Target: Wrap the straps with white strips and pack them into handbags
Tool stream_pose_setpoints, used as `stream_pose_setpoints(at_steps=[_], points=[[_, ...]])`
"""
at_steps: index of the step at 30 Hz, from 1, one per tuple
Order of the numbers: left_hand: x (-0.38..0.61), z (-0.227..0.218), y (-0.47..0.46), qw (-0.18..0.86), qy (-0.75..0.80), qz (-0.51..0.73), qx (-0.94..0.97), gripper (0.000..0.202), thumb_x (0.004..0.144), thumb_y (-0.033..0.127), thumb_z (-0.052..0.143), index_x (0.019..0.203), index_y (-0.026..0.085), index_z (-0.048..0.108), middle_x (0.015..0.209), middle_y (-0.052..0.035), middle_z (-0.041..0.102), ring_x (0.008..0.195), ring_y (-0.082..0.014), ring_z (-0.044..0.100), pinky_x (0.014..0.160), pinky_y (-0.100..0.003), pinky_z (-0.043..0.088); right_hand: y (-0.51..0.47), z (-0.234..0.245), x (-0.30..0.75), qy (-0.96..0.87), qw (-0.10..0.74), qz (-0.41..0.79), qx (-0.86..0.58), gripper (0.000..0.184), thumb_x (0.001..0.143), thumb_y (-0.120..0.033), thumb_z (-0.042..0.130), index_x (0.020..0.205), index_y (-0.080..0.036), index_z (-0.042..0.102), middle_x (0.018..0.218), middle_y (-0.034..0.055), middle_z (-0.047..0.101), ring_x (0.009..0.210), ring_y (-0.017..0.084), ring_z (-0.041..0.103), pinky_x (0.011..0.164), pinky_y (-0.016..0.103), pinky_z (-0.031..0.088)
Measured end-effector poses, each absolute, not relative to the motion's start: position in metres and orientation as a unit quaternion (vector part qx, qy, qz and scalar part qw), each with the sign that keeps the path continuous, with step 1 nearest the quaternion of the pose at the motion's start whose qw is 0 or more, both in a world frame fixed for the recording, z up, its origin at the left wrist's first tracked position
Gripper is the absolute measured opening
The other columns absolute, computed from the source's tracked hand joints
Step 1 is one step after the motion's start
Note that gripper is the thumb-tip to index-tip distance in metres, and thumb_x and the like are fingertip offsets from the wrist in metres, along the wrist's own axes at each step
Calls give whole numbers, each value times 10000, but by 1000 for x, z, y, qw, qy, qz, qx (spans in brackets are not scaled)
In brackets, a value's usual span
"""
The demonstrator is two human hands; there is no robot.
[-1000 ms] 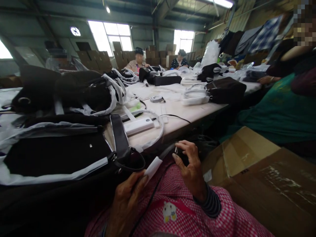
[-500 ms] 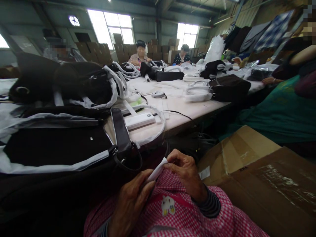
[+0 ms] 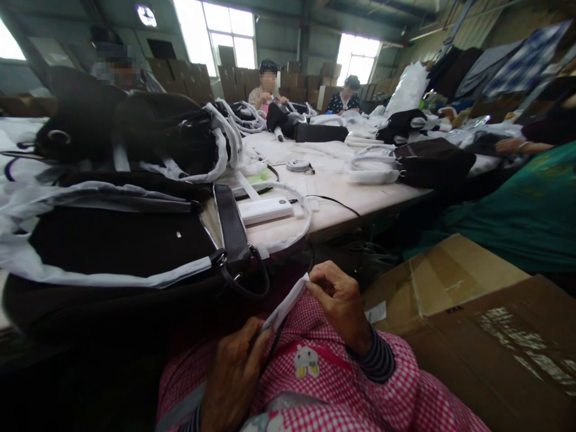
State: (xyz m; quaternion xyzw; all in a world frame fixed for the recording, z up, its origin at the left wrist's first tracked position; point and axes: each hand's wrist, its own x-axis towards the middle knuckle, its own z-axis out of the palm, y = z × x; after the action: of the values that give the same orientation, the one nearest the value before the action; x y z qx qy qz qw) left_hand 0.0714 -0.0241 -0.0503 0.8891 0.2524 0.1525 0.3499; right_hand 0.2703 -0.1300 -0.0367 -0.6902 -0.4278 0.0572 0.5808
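Above my lap a strip of thin white wrapping [image 3: 287,302] is stretched slantwise between my two hands. My left hand [image 3: 236,363] is closed on its lower end, thumb and fingers pressed together. At the upper end, my right hand [image 3: 336,299] pinches the tip of the same strip between thumb and forefinger. A thin dark strap [image 3: 275,343] runs along the lower part of the wrapping by my left hand; where it goes under the fingers is hidden. On the table's near edge lies a dark bag [image 3: 121,243] with white-wrapped handles and a short leather loop.
A white box-shaped device [image 3: 265,210] with a black cable sits on the table [image 3: 328,222]. More dark bags [image 3: 434,162] lie farther back. To my right stands a cardboard carton [image 3: 472,318]. Co-workers [image 3: 269,90] sit across the table; another person's arm [image 3: 517,146] reaches in from the right.
My hands have moved apart, so a longer stretch of the white strip shows between them. The view has shifted slightly, with the table scene appearing farther right.
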Motion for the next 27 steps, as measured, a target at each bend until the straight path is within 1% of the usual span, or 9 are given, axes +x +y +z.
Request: stream_pose_setpoints(at_steps=[3, 7, 9, 12, 15, 17, 21, 24, 27], points=[[71, -51, -24, 312, 226, 178, 906, 462, 1024, 284, 280, 877, 246, 716, 887, -43, 760, 757, -181, 744, 691, -259, 565, -130, -45, 270, -392, 607, 133, -678, 121, 894, -248, 691, 798, -194, 639, 830, 10, 616, 598, 130, 661, 541, 245, 522], [72, -53, -24, 287, 214, 209, 910, 499, 1043, 339, 247, 856, 229, 696, 887, -63, 768, 720, -179, 748, 622, -249, 567, -129, -50, 271, -351, 632, 185, -666, 140, 869, -275, 721, 842, -196, 609, 785, 2, 673, 581, 146, 711, 507, 221, 514], [71, -53, -24, 295, 222, 209, 906, 482, 1049, 369, 278, 835, 227, 685, 864, -60, 768, 721, -178, 748, 608, -242, 562, -128, -50, 272, -329, 658, 214, -643, 200, 854, -273, 737, 859, -210, 546, 827, 11, 717, 576, 149, 717, 483, 210, 492], [70, -52, -25, 299, 229, 201, 904, 469, 1051, 355, 288, 806, 226, 666, 813, -48, 753, 698, -174, 738, 604, -243, 559, -129, -50, 277, -300, 693, 280, -593, 330, 809, -265, 789, 874, -226, 468, 850, 18, 747, 603, 161, 726, 463, 194, 460], [69, -51, -25, 291, 236, 192, 907, 463, 1050, 308, 265, 840, 230, 669, 854, -47, 755, 737, -178, 740, 652, -260, 572, -131, -52, 282, -269, 713, 345, -548, 379, 754, -223, 835, 935, -219, 501, 800, 7, 742, 652, 164, 722, 487, 186, 454], [68, -51, -24, 280, 238, 181, 912, 447, 1051, 287, 266, 881, 232, 676, 862, -40, 754, 750, -176, 740, 675, -265, 574, -131, -55, 284, -248, 721, 360, -538, 384, 726, -197, 848, 949, -207, 536, 769, 1, 737, 654, 154, 707, 509, 187, 455], [65, -53, -18, 216, 229, 176, 933, 503, 1060, 285, 220, 887, 222, 687, 826, -45, 752, 707, -184, 737, 647, -282, 575, -129, -60, 287, -248, 714, 359, -548, 350, 679, -200, 879, 866, -187, 584, 692, -3, 719, 621, 142, 672, 529, 201, 448], [59, -55, -9, 176, 223, 199, 938, 559, 1072, 337, 184, 910, 210, 704, 867, -70, 771, 716, -206, 750, 603, -299, 571, -127, -62, 289, -249, 711, 370, -544, 373, 633, -195, 909, 860, -186, 614, 709, -15, 710, 619, 124, 636, 541, 204, 447], [54, -59, -2, 196, 239, 200, 930, 494, 1071, 408, 270, 989, 206, 713, 949, -72, 787, 793, -217, 769, 645, -303, 588, -125, -64, 291, -241, 718, 378, -533, 397, 602, -174, 925, 869, -190, 632, 735, -28, 701, 635, 105, 607, 574, 203, 453]])
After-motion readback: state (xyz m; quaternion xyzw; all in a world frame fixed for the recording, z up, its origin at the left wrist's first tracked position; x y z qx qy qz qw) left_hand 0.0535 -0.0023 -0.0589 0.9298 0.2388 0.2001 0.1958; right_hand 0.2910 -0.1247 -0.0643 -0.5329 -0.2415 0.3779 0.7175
